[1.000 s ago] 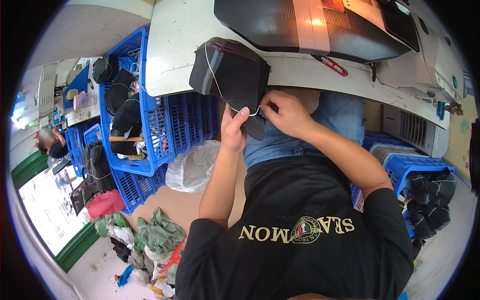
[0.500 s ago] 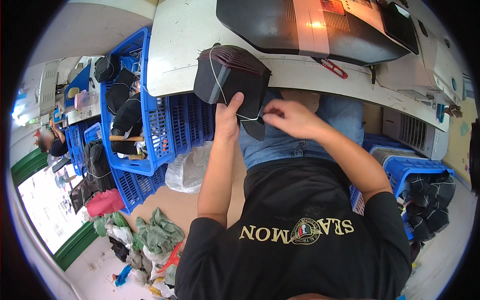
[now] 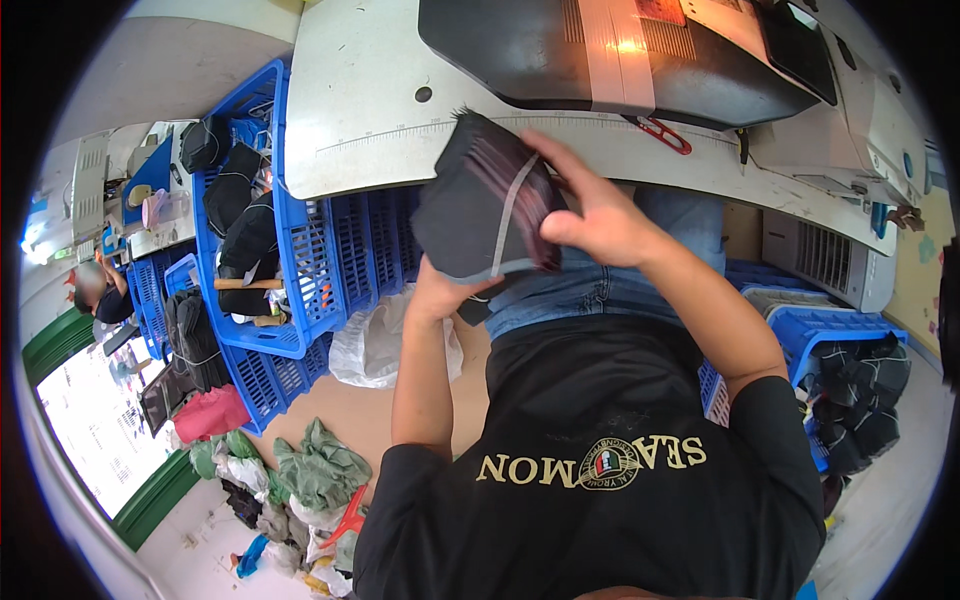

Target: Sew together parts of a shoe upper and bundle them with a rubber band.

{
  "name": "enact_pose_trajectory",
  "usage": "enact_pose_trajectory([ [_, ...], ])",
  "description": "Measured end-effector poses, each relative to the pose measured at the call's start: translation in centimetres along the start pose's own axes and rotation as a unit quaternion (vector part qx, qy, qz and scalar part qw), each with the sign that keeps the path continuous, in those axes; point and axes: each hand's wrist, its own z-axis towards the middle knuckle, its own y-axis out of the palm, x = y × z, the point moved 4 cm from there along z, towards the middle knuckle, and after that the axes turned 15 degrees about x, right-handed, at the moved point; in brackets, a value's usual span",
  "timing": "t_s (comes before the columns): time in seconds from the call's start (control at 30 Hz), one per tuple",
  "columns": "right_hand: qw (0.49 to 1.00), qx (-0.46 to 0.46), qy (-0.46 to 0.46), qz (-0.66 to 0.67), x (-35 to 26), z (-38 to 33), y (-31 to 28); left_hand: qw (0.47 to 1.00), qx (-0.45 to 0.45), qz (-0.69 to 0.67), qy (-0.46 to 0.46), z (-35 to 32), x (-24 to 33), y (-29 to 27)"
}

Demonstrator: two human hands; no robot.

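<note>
My left hand grips a thick stack of black fabric pieces from below, its fingers partly hidden underneath. The stack is tilted at the table's front edge, above my lap, with layered reddish-dark edges along its upper right side. Around it runs a light grey elastic band. My right hand is at the stack's right side, thumb and fingers stretched apart; the thumb lies close against the layers. Whether the fingertips press on the stack is hard to make out.
The white table bears a black machine cover and a red-handled cutter. Blue crates with black bundles stand at left; another crate is at right. Bags and scraps litter the floor. A person sits far left.
The stack has turned and tipped in my left hand, which moved down and under it. My right hand left its pinch at the band's lower end and rose, opening beside the stack.
</note>
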Motion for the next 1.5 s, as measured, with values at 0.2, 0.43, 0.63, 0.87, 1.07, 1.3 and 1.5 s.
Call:
enact_pose_trajectory([
  [0.2,0.998,0.037,-0.027,-0.050,0.1,-0.5,1.1,0.996,-0.034,-0.079,-0.028,0.0,-1.2,0.8],
  [0.43,0.998,0.045,-0.008,-0.040,0.1,0.1,0.7,0.974,-0.008,-0.217,0.068,0.1,4.2,4.0],
  [0.63,0.996,0.039,-0.075,-0.003,-0.3,0.3,1.2,0.976,0.061,-0.201,0.059,1.1,4.1,3.7],
  [0.87,0.990,0.082,0.031,-0.112,-2.0,2.5,1.4,0.968,0.082,-0.238,0.013,3.3,4.0,3.4],
  [1.07,0.964,0.135,-0.002,-0.228,-1.2,5.5,1.6,0.952,0.085,-0.272,-0.112,4.7,3.6,3.5],
  [1.3,0.954,0.120,-0.019,-0.273,-0.7,7.3,1.6,0.946,0.119,-0.272,-0.128,4.8,3.8,3.6],
  [1.5,0.943,0.129,-0.047,-0.302,-1.6,7.0,2.1,0.951,0.128,-0.254,-0.122,4.9,4.1,3.0],
])
